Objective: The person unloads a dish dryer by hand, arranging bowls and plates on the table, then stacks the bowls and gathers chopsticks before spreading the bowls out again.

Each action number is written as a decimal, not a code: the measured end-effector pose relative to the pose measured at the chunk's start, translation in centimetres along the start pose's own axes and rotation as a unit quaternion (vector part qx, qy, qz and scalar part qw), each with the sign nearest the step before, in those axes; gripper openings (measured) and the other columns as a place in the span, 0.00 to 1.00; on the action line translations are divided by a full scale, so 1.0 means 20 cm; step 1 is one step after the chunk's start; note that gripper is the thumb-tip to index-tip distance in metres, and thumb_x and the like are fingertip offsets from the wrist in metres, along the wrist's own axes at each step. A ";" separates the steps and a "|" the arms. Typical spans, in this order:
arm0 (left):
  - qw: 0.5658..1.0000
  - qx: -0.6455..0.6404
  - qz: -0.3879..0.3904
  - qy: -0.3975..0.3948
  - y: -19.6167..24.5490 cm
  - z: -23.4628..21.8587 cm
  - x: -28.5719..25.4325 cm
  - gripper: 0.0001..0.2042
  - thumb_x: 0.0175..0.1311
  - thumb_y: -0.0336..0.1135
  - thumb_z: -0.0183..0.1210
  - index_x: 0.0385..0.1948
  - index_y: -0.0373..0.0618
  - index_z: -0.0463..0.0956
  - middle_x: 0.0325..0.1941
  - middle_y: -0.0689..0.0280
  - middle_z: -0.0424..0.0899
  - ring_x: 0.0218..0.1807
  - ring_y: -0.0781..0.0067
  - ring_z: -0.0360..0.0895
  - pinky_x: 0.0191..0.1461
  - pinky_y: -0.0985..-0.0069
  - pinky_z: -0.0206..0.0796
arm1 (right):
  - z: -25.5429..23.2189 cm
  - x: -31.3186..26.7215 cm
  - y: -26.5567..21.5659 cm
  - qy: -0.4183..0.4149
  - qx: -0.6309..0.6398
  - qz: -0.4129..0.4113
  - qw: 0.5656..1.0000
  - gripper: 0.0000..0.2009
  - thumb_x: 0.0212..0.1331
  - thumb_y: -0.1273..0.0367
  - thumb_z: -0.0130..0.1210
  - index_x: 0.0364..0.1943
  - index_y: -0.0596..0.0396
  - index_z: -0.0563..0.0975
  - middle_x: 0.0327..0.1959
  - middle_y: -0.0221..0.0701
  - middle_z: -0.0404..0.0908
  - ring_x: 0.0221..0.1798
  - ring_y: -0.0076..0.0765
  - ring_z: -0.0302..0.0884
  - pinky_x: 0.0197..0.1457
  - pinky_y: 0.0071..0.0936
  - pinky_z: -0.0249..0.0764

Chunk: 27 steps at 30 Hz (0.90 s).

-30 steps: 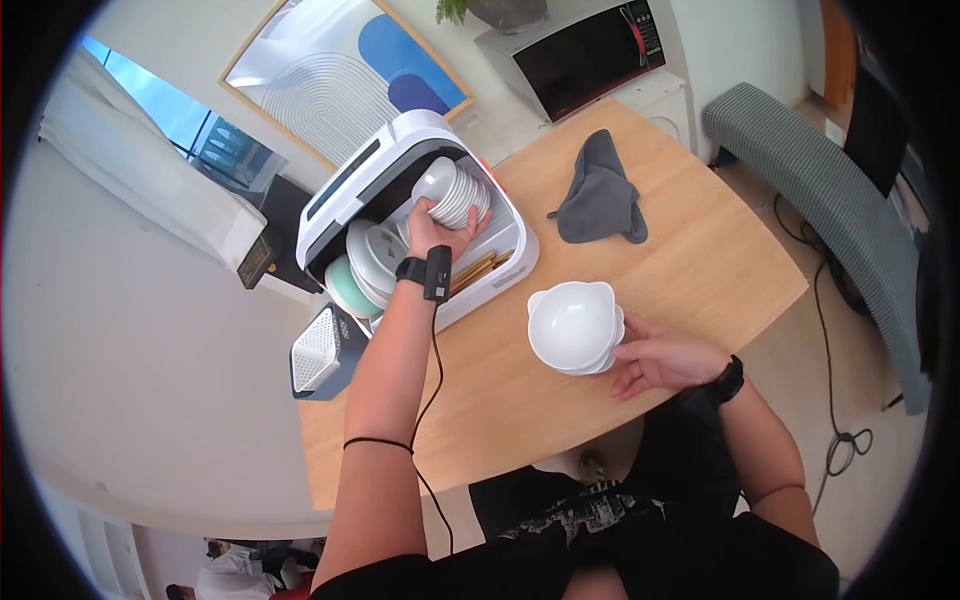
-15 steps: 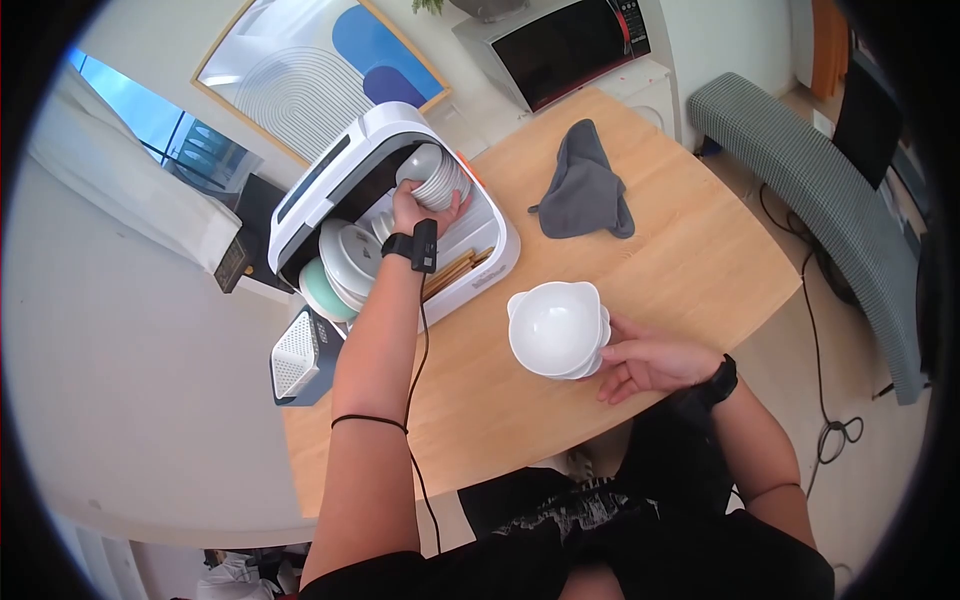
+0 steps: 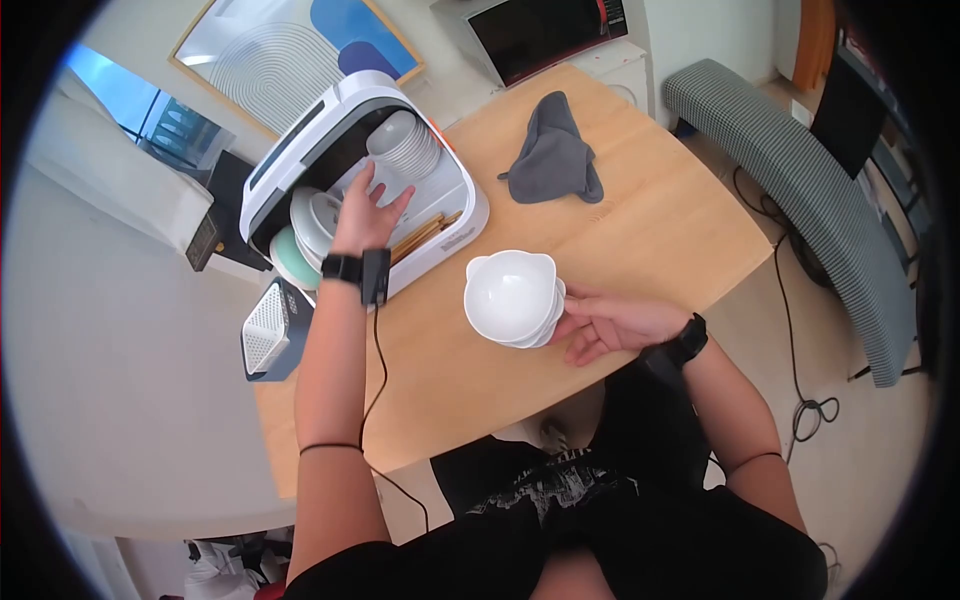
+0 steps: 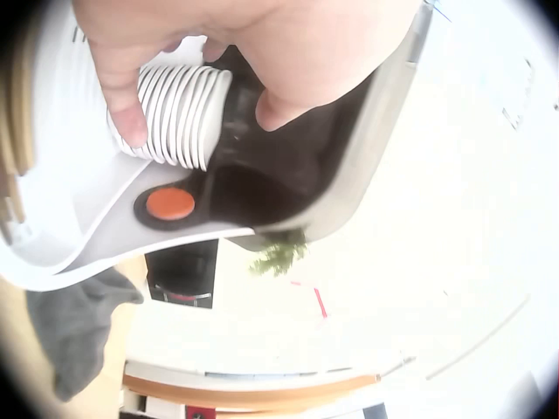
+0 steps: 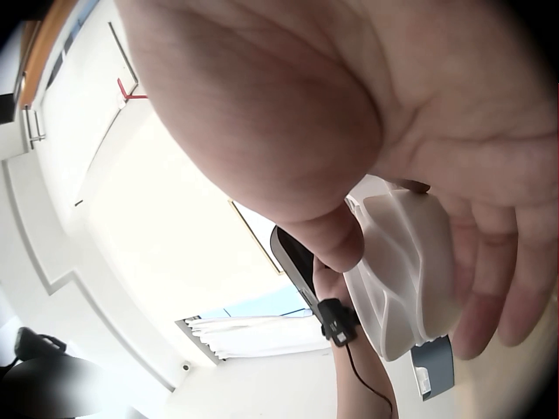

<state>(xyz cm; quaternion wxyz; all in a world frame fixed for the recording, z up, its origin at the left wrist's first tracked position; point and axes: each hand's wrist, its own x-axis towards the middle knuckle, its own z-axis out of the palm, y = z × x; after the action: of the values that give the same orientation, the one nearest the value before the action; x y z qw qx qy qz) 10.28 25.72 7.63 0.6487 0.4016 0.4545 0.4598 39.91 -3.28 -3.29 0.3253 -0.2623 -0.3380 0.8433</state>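
My right hand (image 3: 628, 324) grips the side of a small stack of white bowls with ear-like tabs (image 3: 508, 296) at the near side of the table. In the right wrist view the thumb presses one side of these nested bowls (image 5: 406, 271), fingers on the other. My left hand (image 3: 370, 212) reaches into a white dish box (image 3: 472, 212), fingers spread and nothing held. Just beyond its fingertips, a row of nested small white bowls (image 3: 408, 146) lies on its side. In the left wrist view, finger and thumb straddle this row (image 4: 182, 113) loosely.
White plates (image 3: 312, 222), a mint-green dish (image 3: 292, 258) and wooden chopsticks (image 3: 420, 236) sit in the box. A grey cloth (image 3: 552, 155) lies on the wooden table (image 3: 640, 230). A blue-grey holder with a perforated white face (image 3: 270, 330) stands left; a microwave (image 3: 545, 35) is behind.
My left hand has let go of the row of small bowls in the box and drawn back towards me. My right hand keeps its grip on the eared bowls. The head view has shifted.
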 end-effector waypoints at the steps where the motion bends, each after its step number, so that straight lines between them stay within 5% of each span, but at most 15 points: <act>1: 0.999 0.022 0.008 -0.047 -0.02 -0.05 -0.13 0.40 0.77 0.45 0.66 0.82 0.44 0.52 0.84 0.54 0.58 0.68 0.50 0.78 0.63 0.59 0.77 | 0.01 0.00 0.00 -0.001 -0.001 0.006 1.000 0.35 0.85 0.50 0.50 0.87 0.36 0.49 0.64 0.31 0.82 0.55 0.33 0.87 0.65 0.38 0.85; 3: 0.980 0.133 0.095 -0.116 -0.10 -0.12 -0.48 0.32 0.78 0.42 0.64 0.79 0.44 0.62 0.78 0.57 0.71 0.60 0.66 0.82 0.57 0.67 0.76 | 0.03 0.02 -0.01 0.008 -0.027 0.017 0.999 0.35 0.84 0.50 0.51 0.87 0.36 0.51 0.63 0.31 0.82 0.55 0.32 0.87 0.65 0.36 0.85; 5: 0.943 0.270 0.155 -0.118 -0.23 -0.20 -0.72 0.28 0.79 0.40 0.63 0.76 0.45 0.67 0.71 0.61 0.80 0.59 0.71 0.82 0.57 0.72 0.75 | 0.06 0.05 0.00 0.013 -0.040 0.023 0.999 0.36 0.84 0.50 0.52 0.87 0.36 0.51 0.63 0.31 0.82 0.55 0.31 0.87 0.64 0.36 0.85; 11: 0.919 0.336 0.167 -0.122 -0.55 -0.25 -1.10 0.46 0.67 0.42 0.76 0.82 0.42 0.57 0.81 0.51 0.66 0.78 0.52 0.69 0.77 0.60 0.67 | 0.18 0.23 0.07 0.017 -0.068 0.016 0.997 0.33 0.85 0.54 0.51 0.87 0.37 0.52 0.62 0.36 0.85 0.54 0.34 0.89 0.63 0.34 0.86; 13: 0.906 0.358 0.191 -0.119 -0.59 -0.22 -1.14 0.51 0.62 0.44 0.80 0.83 0.41 0.54 0.82 0.48 0.62 0.81 0.47 0.64 0.81 0.56 0.64 | 0.20 0.26 0.09 0.019 -0.074 0.016 0.997 0.33 0.85 0.55 0.51 0.87 0.36 0.52 0.62 0.38 0.85 0.54 0.35 0.89 0.63 0.35 0.86; 15: 0.831 0.440 0.330 -0.083 -0.62 -0.20 -1.13 0.58 0.54 0.45 0.84 0.82 0.38 0.52 0.82 0.43 0.59 0.82 0.41 0.60 0.82 0.52 0.62 | 0.22 0.26 0.10 0.023 -0.081 -0.001 0.996 0.35 0.83 0.55 0.55 0.86 0.41 0.54 0.60 0.35 0.84 0.54 0.33 0.88 0.62 0.37 0.86; 18: 0.818 0.444 0.366 -0.023 -0.70 -0.17 -1.11 0.58 0.51 0.45 0.85 0.80 0.36 0.53 0.79 0.41 0.61 0.80 0.37 0.62 0.82 0.51 0.63 | 0.22 0.21 0.12 0.019 -0.052 -0.050 0.997 0.33 0.84 0.56 0.52 0.86 0.45 0.55 0.61 0.38 0.85 0.53 0.34 0.88 0.61 0.38 0.86; 25: 0.839 0.376 0.393 0.024 -0.80 -0.11 -1.13 0.53 0.54 0.42 0.83 0.78 0.37 0.56 0.76 0.44 0.63 0.78 0.37 0.63 0.81 0.51 0.63 | 0.13 0.19 0.19 0.011 -0.008 -0.147 0.989 0.30 0.85 0.61 0.50 0.85 0.49 0.58 0.61 0.40 0.85 0.52 0.36 0.88 0.61 0.40 0.85; 27: 0.850 0.356 0.387 0.027 -0.83 -0.13 -1.13 0.51 0.57 0.41 0.82 0.79 0.39 0.57 0.76 0.49 0.63 0.78 0.46 0.66 0.80 0.54 0.65 | 0.13 0.20 0.19 0.018 -0.015 -0.162 0.986 0.29 0.85 0.62 0.50 0.84 0.50 0.61 0.60 0.39 0.85 0.52 0.36 0.87 0.61 0.39 0.83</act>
<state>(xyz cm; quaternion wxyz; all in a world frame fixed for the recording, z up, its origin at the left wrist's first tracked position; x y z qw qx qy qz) 7.94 -0.03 -3.54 0.2184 0.7358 0.4121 0.4909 34.23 -3.64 -5.38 0.4597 -0.2235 -0.3829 0.7695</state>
